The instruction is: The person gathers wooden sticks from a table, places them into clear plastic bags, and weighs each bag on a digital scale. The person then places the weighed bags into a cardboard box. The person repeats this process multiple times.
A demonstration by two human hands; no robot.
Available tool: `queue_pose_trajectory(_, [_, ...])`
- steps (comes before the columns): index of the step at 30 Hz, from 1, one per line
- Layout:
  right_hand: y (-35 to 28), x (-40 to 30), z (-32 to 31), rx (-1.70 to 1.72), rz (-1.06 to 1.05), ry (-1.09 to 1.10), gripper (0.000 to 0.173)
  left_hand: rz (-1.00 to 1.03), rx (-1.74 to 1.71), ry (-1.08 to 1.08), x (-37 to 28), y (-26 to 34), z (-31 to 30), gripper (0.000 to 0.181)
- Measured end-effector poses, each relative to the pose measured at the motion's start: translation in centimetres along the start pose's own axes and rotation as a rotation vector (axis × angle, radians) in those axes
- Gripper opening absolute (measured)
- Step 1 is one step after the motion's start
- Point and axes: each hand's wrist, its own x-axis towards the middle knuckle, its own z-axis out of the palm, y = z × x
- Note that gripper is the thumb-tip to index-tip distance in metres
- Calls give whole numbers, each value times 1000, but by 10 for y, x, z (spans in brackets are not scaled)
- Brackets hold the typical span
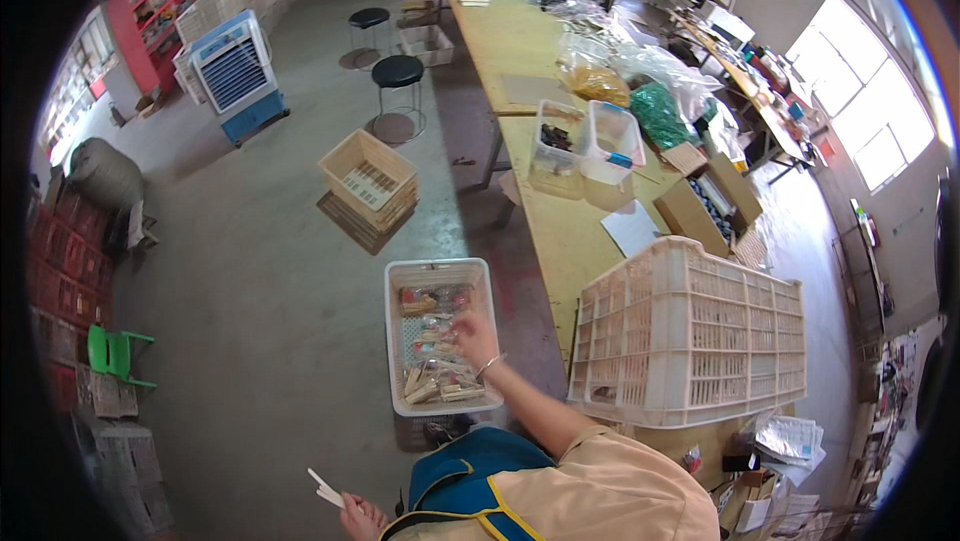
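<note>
At the bottom of the view my left hand point(361, 518) grips a few flat pale sticks point(324, 487) that look wooden, their ends fanned apart. My right hand point(474, 338), with a bracelet at the wrist, reaches over a white plastic basket point(391, 331) in front of me. Inside the basket lie pale sticks point(426, 383) in bunches and small clear plastic packets with red and light blue parts point(427, 347). The right fingers are bent just above or among these packets; whether they pinch something is too small to make out.
On my right a large white plastic crate point(686, 338) rests on the long yellowish table point(517, 158). Farther along are clear plastic bins point(559, 143), an open cardboard box point(705, 203) and bagged goods. A beige crate point(369, 177), stools point(397, 72) and an air cooler point(234, 72) stand on the floor.
</note>
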Motion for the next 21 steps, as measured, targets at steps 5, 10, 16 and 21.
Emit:
queue_pose_trajectory(5, [-59,-125,118,224,222,-946,26,-177,-363,-282,-54,88,49,28])
queue_pose_trajectory(10, [-161,-165,209,528,467,-1479,61,-286,-567,-383,-52,125,19,30])
queue_pose_trajectory(16, [-237,-261,345,594,624,-1824,69,-88,-857,-497,-16,133,-100,26])
queue_pose_trajectory(21, [-276,-388,467,239,690,-1983,42,11,-941,-423,23,154,-260,35])
